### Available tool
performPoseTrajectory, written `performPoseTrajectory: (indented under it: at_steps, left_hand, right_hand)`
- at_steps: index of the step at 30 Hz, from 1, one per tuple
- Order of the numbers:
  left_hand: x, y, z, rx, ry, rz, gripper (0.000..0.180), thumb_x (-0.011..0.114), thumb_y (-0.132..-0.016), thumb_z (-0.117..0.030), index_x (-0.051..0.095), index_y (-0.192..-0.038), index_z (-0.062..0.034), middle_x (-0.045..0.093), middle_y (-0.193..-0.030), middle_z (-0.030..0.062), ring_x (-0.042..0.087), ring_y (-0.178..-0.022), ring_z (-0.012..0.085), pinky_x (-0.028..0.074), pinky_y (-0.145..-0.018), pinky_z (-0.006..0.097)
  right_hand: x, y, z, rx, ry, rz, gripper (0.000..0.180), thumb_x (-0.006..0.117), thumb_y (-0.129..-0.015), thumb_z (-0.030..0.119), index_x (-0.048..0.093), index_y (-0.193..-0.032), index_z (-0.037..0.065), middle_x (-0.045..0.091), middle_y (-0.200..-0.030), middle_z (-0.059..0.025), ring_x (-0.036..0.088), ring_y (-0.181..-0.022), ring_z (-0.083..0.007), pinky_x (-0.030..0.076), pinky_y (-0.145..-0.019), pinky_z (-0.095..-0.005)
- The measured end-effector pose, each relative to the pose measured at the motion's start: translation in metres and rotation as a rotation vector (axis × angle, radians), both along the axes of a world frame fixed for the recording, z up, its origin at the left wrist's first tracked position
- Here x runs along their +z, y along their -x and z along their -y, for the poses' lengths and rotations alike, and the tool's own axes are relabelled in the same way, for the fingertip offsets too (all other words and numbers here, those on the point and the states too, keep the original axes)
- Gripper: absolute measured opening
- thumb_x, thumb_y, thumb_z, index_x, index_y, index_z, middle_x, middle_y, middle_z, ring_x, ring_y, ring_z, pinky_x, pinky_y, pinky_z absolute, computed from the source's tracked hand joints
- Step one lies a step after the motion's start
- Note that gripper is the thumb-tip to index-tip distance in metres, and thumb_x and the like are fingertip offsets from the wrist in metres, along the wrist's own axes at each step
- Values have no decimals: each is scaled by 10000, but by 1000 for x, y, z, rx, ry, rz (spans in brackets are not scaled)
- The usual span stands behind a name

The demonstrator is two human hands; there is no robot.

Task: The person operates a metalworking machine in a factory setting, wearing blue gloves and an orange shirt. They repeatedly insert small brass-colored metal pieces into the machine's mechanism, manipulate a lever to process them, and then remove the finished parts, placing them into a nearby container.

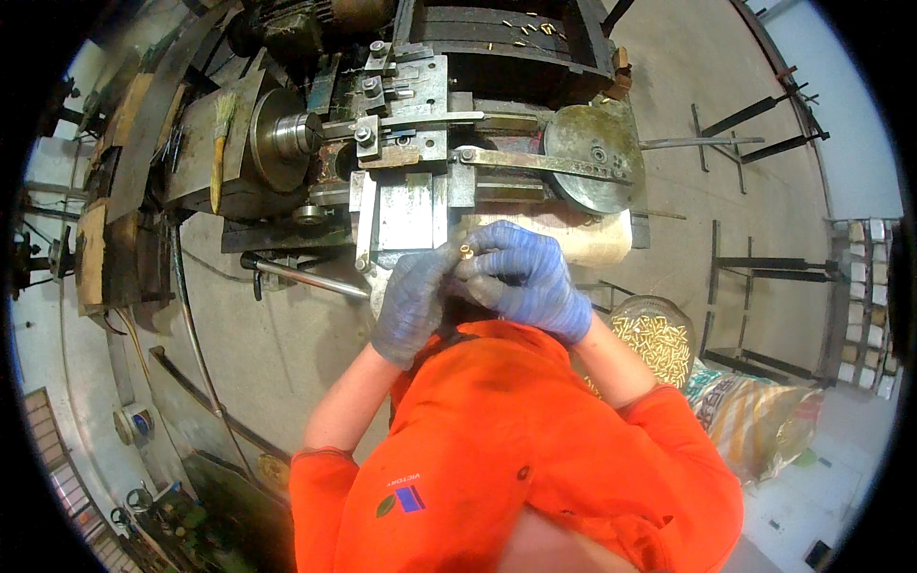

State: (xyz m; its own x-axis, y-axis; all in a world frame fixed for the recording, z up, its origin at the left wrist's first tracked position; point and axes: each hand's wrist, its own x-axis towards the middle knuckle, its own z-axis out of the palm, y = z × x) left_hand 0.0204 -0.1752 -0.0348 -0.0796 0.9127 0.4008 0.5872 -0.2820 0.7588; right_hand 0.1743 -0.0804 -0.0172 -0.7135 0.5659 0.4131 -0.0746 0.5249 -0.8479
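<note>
Both my hands wear blue-grey work gloves and meet in front of my chest, beside the near edge of a small lathe. A small brass fitting [466, 251] with a round, open end shows between the fingertips. My right hand [527, 279] is closed, its thumb and fingers curled around the piece. From the other side, my left hand [416, 298] is closed too, its fingertips pressed against the fitting. The fingers hide the fitting's lower part. Just beyond the hands is the lathe's cross slide [406, 212].
The lathe chuck [291, 137] is at left, with a brush [220, 153] lying on the headstock. A round metal disc [594, 158] is at right. A basket of brass pieces [654, 346] and a woven sack [764, 420] stand lower right. Brass pieces lie in the far tray [478, 17].
</note>
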Motion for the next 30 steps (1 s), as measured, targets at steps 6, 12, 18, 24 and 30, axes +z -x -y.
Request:
performPoseTrajectory:
  at_steps: [6,12,18,24,30]
  left_hand:
    - [0,2,3,-17,25,-70,446,624,-659,26,527,-1089,-41,600,-853,141,582,-765,315,468,-649,372]
    - [-4,3,3,31,-2,-212,424,483,-721,14,526,-1141,-35,593,-843,173,553,-722,365,444,-646,424]
    - [-8,33,4,-95,310,493,307,465,-837,-190,585,-1045,2,611,-707,107,579,-632,261,445,-594,339]
    - [24,75,29,391,226,976,285,520,-860,-220,621,-884,44,633,-842,101,585,-686,147,472,-670,266]
    - [-22,148,27,574,163,309,260,531,-871,-203,621,-935,33,627,-850,103,569,-688,154,461,-609,267]
  right_hand:
    - [-2,-1,1,15,71,0,171,721,-705,154,683,-828,40,627,-888,-132,602,-780,-271,479,-709,-331]
    - [-3,-4,2,0,87,-1,160,718,-717,153,685,-831,46,625,-928,-132,601,-822,-257,482,-734,-332]
    - [13,-2,-22,-48,-15,19,145,729,-702,170,686,-783,57,636,-913,-111,615,-820,-240,495,-731,-315]
    - [12,20,-145,-351,-74,190,303,686,-721,347,673,-726,44,643,-769,-147,621,-679,-270,479,-626,-344]
    - [-9,37,-248,-680,-227,240,456,645,-700,501,688,-924,106,574,-1131,-177,547,-1046,-320,421,-921,-358]
